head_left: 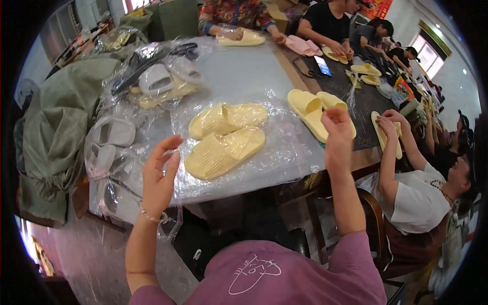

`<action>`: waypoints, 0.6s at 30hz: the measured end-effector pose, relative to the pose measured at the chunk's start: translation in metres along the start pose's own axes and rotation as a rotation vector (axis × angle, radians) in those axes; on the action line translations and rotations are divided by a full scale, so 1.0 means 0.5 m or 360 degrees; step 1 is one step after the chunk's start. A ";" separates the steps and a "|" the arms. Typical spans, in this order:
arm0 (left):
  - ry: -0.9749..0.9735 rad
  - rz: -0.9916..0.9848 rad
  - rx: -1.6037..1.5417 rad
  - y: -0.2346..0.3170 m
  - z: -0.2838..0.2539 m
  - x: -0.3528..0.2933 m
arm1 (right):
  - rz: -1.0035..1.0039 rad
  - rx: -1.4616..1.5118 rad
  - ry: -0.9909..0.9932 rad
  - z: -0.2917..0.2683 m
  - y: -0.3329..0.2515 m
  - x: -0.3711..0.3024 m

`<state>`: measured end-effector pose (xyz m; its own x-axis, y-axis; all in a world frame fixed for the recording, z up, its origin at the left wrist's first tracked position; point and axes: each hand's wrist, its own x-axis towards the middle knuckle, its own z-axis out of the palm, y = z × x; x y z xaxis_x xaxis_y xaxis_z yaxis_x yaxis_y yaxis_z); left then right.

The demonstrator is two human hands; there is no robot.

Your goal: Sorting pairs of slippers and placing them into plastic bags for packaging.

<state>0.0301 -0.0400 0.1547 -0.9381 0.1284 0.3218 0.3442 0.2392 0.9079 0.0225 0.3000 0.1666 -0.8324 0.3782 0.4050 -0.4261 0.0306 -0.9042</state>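
Two yellow slippers (223, 152) lie side by side under shiny clear plastic (284, 136), near the front edge of the table (244, 66). They look light and squishy, like foam, so they should bend and not break. The plastic looks thin and slippery, and it could tear or slide. A good place to hold would be the thick, ridged strap, or both sides of the sole, with the plastic pressed flat.

Count round from these slippers like a clock. At 8 o'clock is the left hand (161, 175), with thumb and fingers apart and nothing between them. I cannot tell if it touches the plastic. At 3 o'clock is the right hand (338, 133). Its fingers curl in, in front of another yellow pair (306, 109) at 2 o'clock. I cannot tell if it grips anything.

At 9 o'clock are grey slippers (116, 131) in plastic. At 12 o'clock, across the table, a person in flowery sleeves (205, 20) has a hand on a yellow slipper (250, 38).
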 end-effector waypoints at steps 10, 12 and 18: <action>-0.0203 0.0433 -0.0193 0.162 -0.024 -0.239 | -0.0856 0.0495 -0.0658 0.072 -0.210 -0.215; -0.0174 0.0389 -0.0117 0.159 -0.003 -0.248 | -0.1048 0.0556 -0.0658 0.079 -0.222 -0.221; -0.0101 0.0458 0.0082 0.129 -0.115 -0.351 | -0.1825 0.0688 -0.0620 0.040 -0.311 -0.221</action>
<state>0.2146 -0.1023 0.1723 -0.7978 0.2578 0.5450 0.5987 0.2328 0.7664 0.1737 0.2350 0.2649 0.0673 0.0390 0.9970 -0.9824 -0.1719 0.0731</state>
